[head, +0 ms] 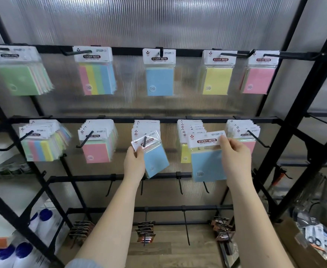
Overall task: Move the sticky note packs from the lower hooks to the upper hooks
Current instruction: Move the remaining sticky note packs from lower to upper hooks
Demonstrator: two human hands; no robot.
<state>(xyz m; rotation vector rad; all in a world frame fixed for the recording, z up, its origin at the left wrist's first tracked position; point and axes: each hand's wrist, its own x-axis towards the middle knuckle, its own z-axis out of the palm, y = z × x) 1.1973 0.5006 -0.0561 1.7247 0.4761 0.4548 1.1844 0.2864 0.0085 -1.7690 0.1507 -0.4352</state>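
Note:
My right hand (pixel 236 151) pinches the white header of a blue sticky note pack (pixel 207 163), held free in front of the lower rail. My left hand (pixel 134 161) grips the header corner of another blue pack (pixel 156 161), tilted and still threaded on the middle lower hook (pixel 144 142). More packs hang behind it. The upper rail (pixel 128 51) carries a blue pack (pixel 159 80) on its middle hook, with green (pixel 21 78), striped (pixel 97 78), yellow (pixel 215 80) and pink (pixel 258 80) packs beside it.
Lower hooks hold stacks of striped (pixel 41 149), pink (pixel 96 151), yellow (pixel 186 153) and pink (pixel 243 132) packs. Bare hooks and small carded items hang lower down. White bottles with blue caps (pixel 23 250) stand at the left; a cardboard box (pixel 301 246) of items sits at the right.

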